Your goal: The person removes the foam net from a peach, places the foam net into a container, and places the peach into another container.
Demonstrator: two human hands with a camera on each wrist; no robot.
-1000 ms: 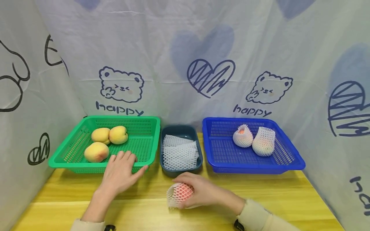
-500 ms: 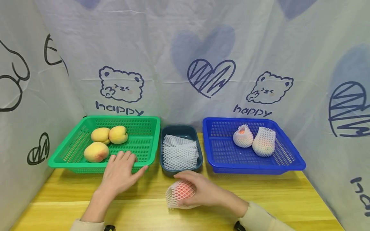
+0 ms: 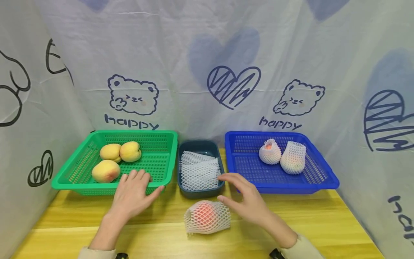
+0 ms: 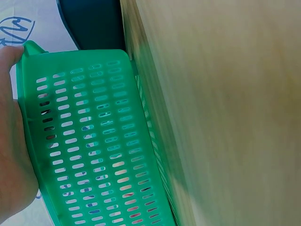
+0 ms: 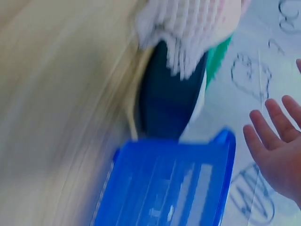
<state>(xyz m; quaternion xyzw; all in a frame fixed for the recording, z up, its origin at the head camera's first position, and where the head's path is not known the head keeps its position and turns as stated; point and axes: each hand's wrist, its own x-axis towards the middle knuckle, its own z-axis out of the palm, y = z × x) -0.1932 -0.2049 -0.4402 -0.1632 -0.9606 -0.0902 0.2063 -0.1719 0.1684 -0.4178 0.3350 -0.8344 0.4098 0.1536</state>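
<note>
A peach in a white foam net sleeve (image 3: 207, 217) lies on its side on the table, in front of the dark bin. Its reddish skin shows through the mesh. Just right of it, my right hand (image 3: 249, 202) hovers with fingers and thumb spread, holding nothing. In the right wrist view the fingers (image 5: 263, 129) are extended, apart from the sleeve. My left hand (image 3: 133, 196) rests on the front rim of the green basket (image 3: 81, 186), fingers over the edge and thumb out along the rim. Several yellow peaches (image 3: 106, 171) sit in that basket, left of the hand.
Between the baskets stands a dark teal bin (image 3: 194, 195) holding flat foam net sleeves (image 3: 198, 174). A blue basket (image 3: 281, 188) on the right contains two sleeved peaches (image 3: 293, 160). A printed curtain (image 3: 191, 108) hangs behind and along both sides.
My right hand has let go of the sleeved peach and moved up and right, its fingers spreading. The peach stays on the table. My left hand keeps its place on the green rim.
</note>
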